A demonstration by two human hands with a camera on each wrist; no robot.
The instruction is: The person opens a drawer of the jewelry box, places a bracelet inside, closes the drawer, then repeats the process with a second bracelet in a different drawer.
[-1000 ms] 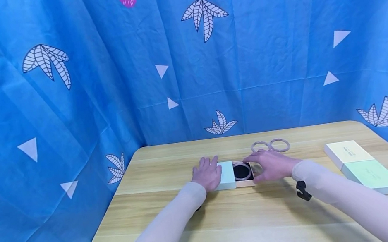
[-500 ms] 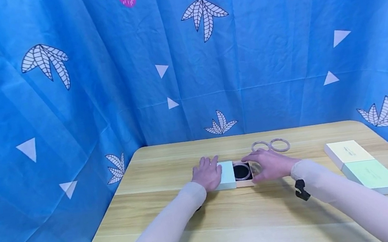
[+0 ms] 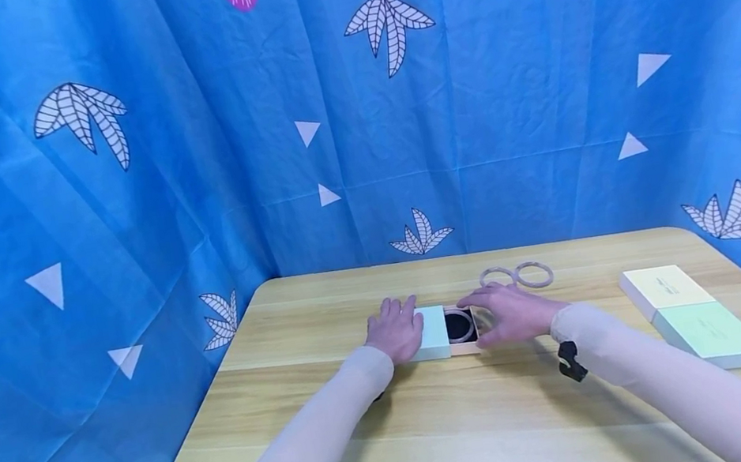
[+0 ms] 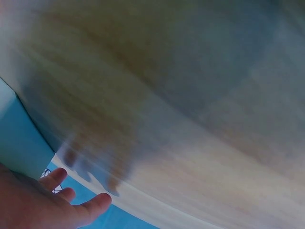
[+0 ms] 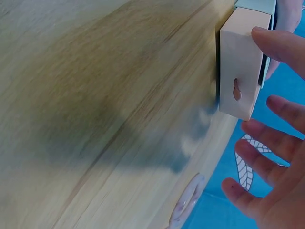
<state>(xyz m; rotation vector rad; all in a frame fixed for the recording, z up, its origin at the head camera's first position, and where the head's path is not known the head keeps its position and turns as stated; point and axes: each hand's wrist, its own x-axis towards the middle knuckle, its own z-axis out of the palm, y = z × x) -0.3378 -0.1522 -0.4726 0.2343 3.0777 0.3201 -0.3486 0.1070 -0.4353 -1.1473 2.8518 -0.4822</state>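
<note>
A small box lies mid-table: a pale teal sleeve [image 3: 432, 332] with a tan drawer [image 3: 462, 327] partly slid out to its right. In the drawer's black inlay sits a bangle [image 3: 460, 326]. My left hand [image 3: 395, 329] rests flat against the sleeve's left end, fingers relaxed. My right hand [image 3: 506, 312] is at the drawer's right end with straight, spread fingers. In the right wrist view the thumb [image 5: 281, 45] touches the drawer's end face [image 5: 240, 71]. The left wrist view is blurred and shows my left hand [image 4: 43, 200] beside the teal sleeve [image 4: 19, 138].
Two loose bangles [image 3: 498, 276] [image 3: 534, 274] lie behind my right hand. A cream box [image 3: 663, 289] and a pale green box [image 3: 710, 336] sit at the right of the wooden table [image 3: 443, 428]. Blue patterned cloth hangs around the back and sides.
My right hand has moved slightly left and the drawer has slid further into the sleeve. The left hand has stayed in place.
</note>
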